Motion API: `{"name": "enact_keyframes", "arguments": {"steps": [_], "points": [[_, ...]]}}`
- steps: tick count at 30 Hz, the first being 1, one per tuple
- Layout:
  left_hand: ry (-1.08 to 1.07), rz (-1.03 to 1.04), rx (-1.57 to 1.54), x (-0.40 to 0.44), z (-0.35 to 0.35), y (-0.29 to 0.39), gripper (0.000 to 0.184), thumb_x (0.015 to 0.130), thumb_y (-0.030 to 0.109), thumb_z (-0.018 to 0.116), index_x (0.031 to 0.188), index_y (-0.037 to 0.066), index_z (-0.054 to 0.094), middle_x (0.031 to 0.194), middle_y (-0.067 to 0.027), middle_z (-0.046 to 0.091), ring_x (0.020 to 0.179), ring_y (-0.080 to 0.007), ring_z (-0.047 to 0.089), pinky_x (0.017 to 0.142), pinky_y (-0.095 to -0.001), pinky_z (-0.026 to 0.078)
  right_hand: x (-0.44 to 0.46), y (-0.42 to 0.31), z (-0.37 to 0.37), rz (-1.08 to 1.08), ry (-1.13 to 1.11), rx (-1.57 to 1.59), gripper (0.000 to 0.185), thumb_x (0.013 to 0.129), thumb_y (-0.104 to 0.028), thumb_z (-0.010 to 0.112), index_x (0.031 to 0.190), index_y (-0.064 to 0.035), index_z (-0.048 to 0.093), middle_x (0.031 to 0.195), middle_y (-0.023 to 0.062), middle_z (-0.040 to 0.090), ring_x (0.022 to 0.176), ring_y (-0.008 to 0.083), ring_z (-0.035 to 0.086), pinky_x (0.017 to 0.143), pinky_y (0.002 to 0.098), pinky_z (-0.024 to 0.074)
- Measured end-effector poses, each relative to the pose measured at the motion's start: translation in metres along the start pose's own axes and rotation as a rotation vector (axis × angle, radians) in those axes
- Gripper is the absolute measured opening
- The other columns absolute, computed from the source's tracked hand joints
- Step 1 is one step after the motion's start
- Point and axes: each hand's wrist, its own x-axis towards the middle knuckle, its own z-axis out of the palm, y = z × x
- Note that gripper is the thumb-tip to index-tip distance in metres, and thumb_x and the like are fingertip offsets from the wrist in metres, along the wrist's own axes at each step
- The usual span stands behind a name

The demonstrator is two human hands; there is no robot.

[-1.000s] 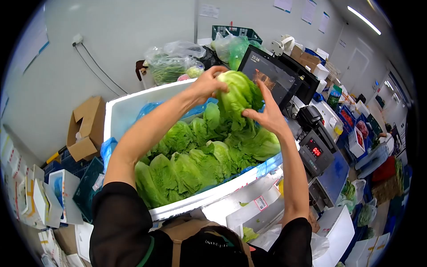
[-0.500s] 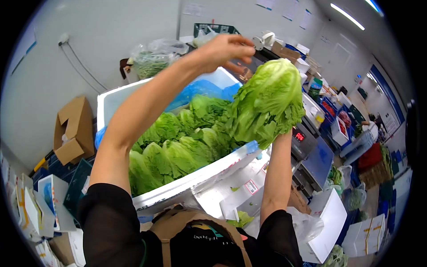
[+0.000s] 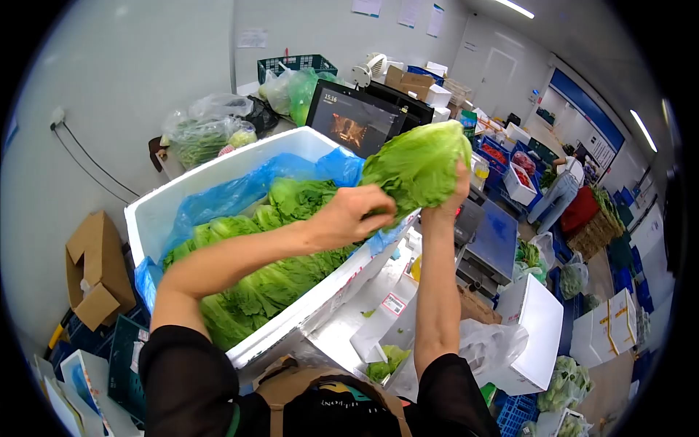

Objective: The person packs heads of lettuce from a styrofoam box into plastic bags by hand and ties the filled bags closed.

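My right hand [image 3: 459,191] holds a head of lettuce [image 3: 419,164] up beside the box, gripping it from the right at its pale base end. At the leafy lower left edge of that head, my left hand [image 3: 365,211] is closed, fingers curled against the leaf tips; the leaf between them is mostly hidden. Below my left forearm, more lettuce heads [image 3: 244,302] lie in a white foam box [image 3: 291,331] lined with blue plastic film [image 3: 218,207].
A dark screen [image 3: 351,120] stands behind the box, with bagged vegetables [image 3: 207,135] to its left. To the right are a scale [image 3: 484,233] and a white foam box [image 3: 528,328]. Loose leaves [image 3: 387,362] lie on the metal surface. Another person [image 3: 564,186] stands farther back.
My left hand has come down from above the lettuce to its lower left edge, fingers now curled. The lettuce has tipped sideways in my right hand. My view has shifted right.
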Motion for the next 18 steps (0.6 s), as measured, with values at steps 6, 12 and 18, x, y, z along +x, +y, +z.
{"name": "enact_keyframes", "arguments": {"steps": [6,12,18], "points": [[-1.184,-0.367,0.652,-0.046,-0.046,-0.038,0.035,0.077,0.018,0.072,0.106,0.004,0.059,0.101,-0.0134,0.062,0.093,-0.0293,0.062,0.076,-0.0402,0.051,-0.005,-0.041,-0.058,-0.110,-0.129,-0.116,0.050,0.097,-0.041,0.039,0.135,-0.0088,0.040,0.135,0.0127,0.047,0.121,0.0290,0.048,0.102,0.0463,0.0411],[-0.421,-0.232,0.607,0.015,0.050,-0.108,0.094,0.062,0.033,0.083,0.138,0.010,0.033,0.125,-0.0176,0.047,0.121,-0.0348,0.044,0.098,-0.0477,0.037,-0.069,-0.058,-0.081,0.047,-0.030,0.092,0.051,0.098,-0.041,0.037,0.137,-0.0087,0.037,0.138,0.0133,0.044,0.123,0.0295,0.047,0.103,0.0468,0.0402],[-0.497,-0.298,0.402,0.039,0.063,-0.119,0.101,0.057,0.031,0.080,0.142,0.020,0.027,0.135,-0.0183,0.037,0.126,-0.0374,0.037,0.098,-0.0534,0.036,-0.153,-0.062,-0.130,0.244,0.102,0.162,0.052,0.098,-0.042,0.037,0.138,-0.0088,0.036,0.139,0.0134,0.043,0.124,0.0294,0.046,0.103,0.0467,0.0400]]}}
